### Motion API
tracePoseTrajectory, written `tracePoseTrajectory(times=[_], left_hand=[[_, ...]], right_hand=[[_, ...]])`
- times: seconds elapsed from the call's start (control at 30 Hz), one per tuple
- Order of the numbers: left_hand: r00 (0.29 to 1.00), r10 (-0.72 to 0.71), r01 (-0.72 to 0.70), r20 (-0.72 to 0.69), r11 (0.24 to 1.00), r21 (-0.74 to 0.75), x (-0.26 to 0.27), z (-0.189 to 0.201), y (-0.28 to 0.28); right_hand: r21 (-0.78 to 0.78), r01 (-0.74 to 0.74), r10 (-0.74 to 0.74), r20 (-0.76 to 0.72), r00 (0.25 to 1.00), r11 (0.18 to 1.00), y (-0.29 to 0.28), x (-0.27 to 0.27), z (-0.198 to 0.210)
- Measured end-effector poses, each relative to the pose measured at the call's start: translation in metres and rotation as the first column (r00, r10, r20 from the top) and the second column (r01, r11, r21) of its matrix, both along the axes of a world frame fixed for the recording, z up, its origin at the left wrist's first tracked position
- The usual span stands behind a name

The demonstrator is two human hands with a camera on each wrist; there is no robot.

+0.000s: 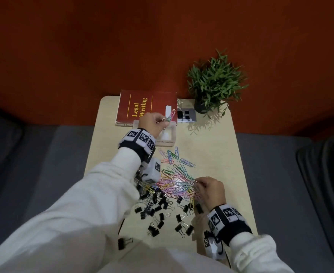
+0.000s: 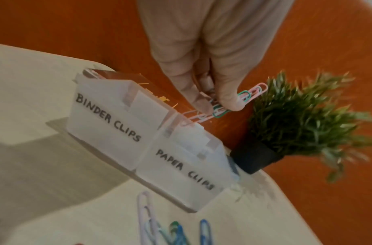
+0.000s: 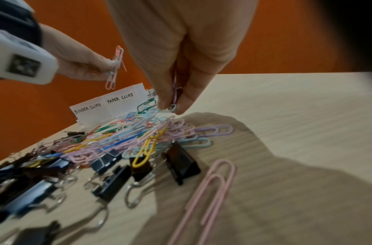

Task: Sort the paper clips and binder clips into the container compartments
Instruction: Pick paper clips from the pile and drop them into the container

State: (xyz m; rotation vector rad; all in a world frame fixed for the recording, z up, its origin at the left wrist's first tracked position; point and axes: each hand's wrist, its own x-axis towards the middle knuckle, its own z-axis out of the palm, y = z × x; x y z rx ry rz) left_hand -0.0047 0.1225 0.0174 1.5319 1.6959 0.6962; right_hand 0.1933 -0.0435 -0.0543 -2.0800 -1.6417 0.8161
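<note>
Left hand (image 1: 151, 121) is pinching a few paper clips (image 2: 241, 99) over the container (image 2: 143, 145), above its PAPER CLIPS side. Right hand (image 1: 211, 191) is pinching clips from the pile (image 1: 178, 184) mid-table (image 1: 231, 154); binder clips (image 1: 162, 213) are lying nearer.

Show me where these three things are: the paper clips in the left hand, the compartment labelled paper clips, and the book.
held paper clips (image 2: 254, 92), left wrist view, pink loop.
paper clips compartment (image 2: 180, 175), left wrist view, labelled front wall.
book (image 1: 136, 107), head view, red cover.
</note>
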Motion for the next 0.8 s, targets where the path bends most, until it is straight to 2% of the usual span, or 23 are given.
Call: tracePoseTrajectory(times=[0.07, 0.13, 0.23, 0.37, 0.47, 0.57, 0.63, 0.7, 0.8], left_hand=[[0.999, 0.016, -0.017, -0.037, 1.0, -0.02, 0.005, -0.009, 0.009], [0.985, -0.066, 0.052, -0.162, 0.995, -0.085, 0.01, -0.02, 0.014], [0.909, -0.236, 0.177, -0.343, 0.965, -0.195, 0.013, -0.027, 0.016], [0.826, -0.36, 0.262, -0.434, 0.926, -0.27, 0.017, -0.021, 0.018], [0.838, -0.323, 0.234, -0.44, 0.941, -0.245, 0.012, -0.017, 0.018], [0.906, -0.2, 0.151, -0.372, 0.976, -0.159, -0.005, -0.013, 0.008], [0.926, -0.141, 0.119, -0.351, 0.989, -0.084, -0.021, -0.01, -0.006], [0.929, -0.128, 0.112, -0.347, 0.991, -0.067, -0.036, -0.009, -0.025], [0.917, -0.151, 0.097, -0.369, 0.982, -0.159, -0.058, -0.02, -0.054]], right_hand=[[-0.004, -0.008, 0.008, 0.001, 1.0, 1.0, -0.001, 0.0, 0.001], [-0.009, -0.01, 0.01, -0.004, 1.0, 1.0, -0.001, 0.0, 0.002], [-0.008, -0.002, 0.002, -0.012, 1.0, 1.0, 0.005, 0.002, 0.008], [0.039, -0.018, 0.018, -0.012, 1.0, 0.999, 0.026, 0.001, 0.024], [0.087, -0.059, 0.06, -0.01, 0.998, 0.994, 0.056, -0.009, 0.043], [0.161, -0.128, 0.129, 0.005, 0.992, 0.979, 0.096, -0.026, 0.06], [0.187, -0.179, 0.175, 0.036, 0.984, 0.966, 0.123, -0.043, 0.068], [0.119, -0.196, 0.187, 0.082, 0.979, 0.973, 0.151, -0.061, 0.071], [-0.092, -0.194, 0.209, 0.203, 0.957, 0.977, 0.186, -0.084, 0.063]])
